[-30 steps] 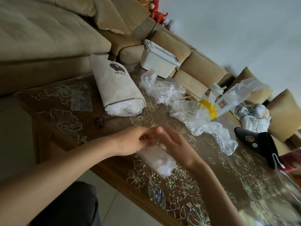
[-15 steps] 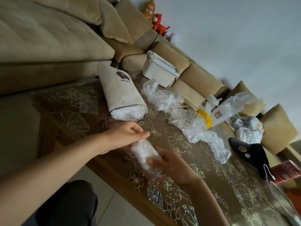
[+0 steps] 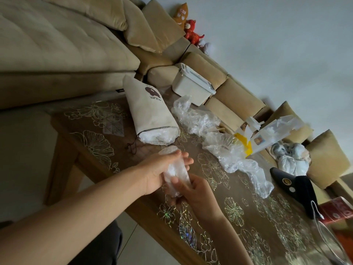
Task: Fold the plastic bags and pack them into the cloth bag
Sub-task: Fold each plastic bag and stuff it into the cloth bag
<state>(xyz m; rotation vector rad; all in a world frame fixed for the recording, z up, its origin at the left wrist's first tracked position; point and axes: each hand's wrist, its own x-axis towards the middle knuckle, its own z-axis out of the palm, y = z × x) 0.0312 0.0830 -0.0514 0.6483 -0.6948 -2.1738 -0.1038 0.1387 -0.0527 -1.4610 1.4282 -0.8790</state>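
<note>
Plastic bag (image 3: 175,171) gripped: left hand (image 3: 157,170), right hand (image 3: 197,192).

On the surface (image 3: 238,236) the cloth bag (image 3: 150,113) lies left, loose plastic bags (image 3: 229,153) right of it, a box (image 3: 191,88) beyond, a rolled bag (image 3: 176,173) held nearer.

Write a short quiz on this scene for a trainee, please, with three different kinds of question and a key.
1. True or false: the cloth bag stands upright.
2. What holds the folded bag? A. one hand B. both hands C. nothing
3. Fill in: the cloth bag's open mouth shows white ___ inside.
Key: 1. False; it lies on its side. 2. B; the left hand and right hand grip it. 3. plastic.
</note>
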